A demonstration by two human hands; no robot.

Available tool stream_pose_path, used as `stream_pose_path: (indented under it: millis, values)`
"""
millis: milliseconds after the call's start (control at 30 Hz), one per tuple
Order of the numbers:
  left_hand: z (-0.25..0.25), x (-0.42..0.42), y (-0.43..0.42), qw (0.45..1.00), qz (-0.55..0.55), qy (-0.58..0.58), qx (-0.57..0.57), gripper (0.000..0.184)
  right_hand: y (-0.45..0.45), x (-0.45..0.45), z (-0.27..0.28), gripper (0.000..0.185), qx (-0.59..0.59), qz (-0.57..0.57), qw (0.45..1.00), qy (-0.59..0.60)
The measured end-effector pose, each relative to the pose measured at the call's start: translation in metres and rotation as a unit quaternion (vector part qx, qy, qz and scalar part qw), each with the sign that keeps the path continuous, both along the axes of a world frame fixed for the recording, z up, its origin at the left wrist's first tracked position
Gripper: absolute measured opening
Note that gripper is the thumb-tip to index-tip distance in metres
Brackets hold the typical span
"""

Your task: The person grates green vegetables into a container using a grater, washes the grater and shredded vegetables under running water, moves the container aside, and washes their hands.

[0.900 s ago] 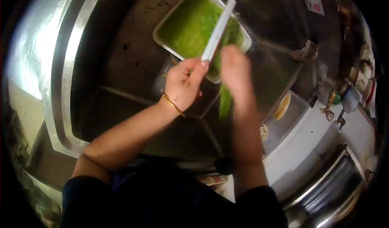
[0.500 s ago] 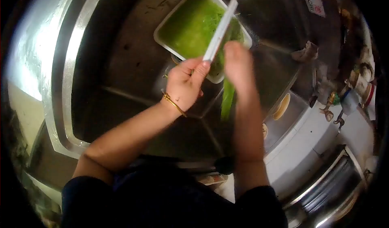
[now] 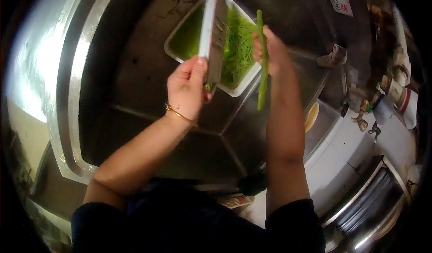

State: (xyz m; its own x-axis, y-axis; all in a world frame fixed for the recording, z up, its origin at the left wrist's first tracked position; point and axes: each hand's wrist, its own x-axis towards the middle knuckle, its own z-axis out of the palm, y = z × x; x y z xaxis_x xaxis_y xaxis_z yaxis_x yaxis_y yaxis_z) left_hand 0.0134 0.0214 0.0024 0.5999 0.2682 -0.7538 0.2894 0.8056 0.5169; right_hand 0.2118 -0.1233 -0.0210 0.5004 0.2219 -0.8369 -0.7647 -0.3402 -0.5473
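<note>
Dark metal floor and walls of a wide sink basin (image 3: pixel 135 134) surround the white rectangular plastic tub (image 3: pixel 247 80) in front of you. By the look of it, your work is partway along: fine green shreds (image 3: pixel 243 41) already lie heaped on the tub's right side, while a long, slender green stalk (image 3: pixel 264 57) is plainly unshredded. Whether other stalks are left, you cannot tell from here. That stalk stands nearly upright in the view, just beside the tub's right corner, its lower end reaching past the tub towards you and clear of the slotted face

Your left hand (image 3: pixel 186 89) is nearer you than the tub, its grip pinching the near end of a flat, white-edged slotted grater (image 3: pixel 214 41), thumb laid along the edge. You have the grater tilted up on its side over the tub, slots turned towards the shreds. Your left forearm slants inward to the tub from the left, a thin gold-coloured bracelet (image 3: pixel 180 115) at the wrist. Your right hand (image 3: pixel 273 50) is at the tub's right, its grip closed around the stalk with the fingers curled towards the tub, and your right forearm runs almost straight back to you
</note>
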Motion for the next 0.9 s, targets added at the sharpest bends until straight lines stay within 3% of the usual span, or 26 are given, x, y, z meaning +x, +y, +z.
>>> stream_pose_path:
  millis: [33,133,267,467,667,800,900]
  values:
    - [-0.002,0.001,0.004,1.000,0.020,0.001,0.003,0.031,0.001,-0.007,-0.005,0.027,0.053,-0.050,0.996,0.058]
    - [0.001,0.006,0.009,0.998,0.054,0.005,-0.040,0.031,0.021,-0.026,0.001,0.024,0.056,-0.054,0.996,0.052]
    - [-0.003,0.004,0.004,0.996,0.054,0.040,-0.052,0.030,0.042,-0.005,-0.008,0.024,0.141,0.023,0.990,-0.005]
    - [0.001,0.005,0.013,0.995,0.077,0.012,-0.070,0.029,0.114,0.013,0.024,0.022,0.097,0.160,0.976,-0.110]
    - [0.002,0.011,0.015,0.993,0.087,0.031,-0.072,0.027,0.113,0.004,0.034,0.020,0.048,0.172,0.975,-0.131]
    - [0.006,0.009,0.015,0.991,0.085,0.032,-0.097,0.027,0.087,-0.011,0.026,0.021,0.042,0.094,0.993,-0.062]
    - [0.006,0.008,0.009,0.993,0.070,0.023,-0.095,0.027,0.071,-0.024,0.026,0.028,0.021,0.088,0.993,-0.073]
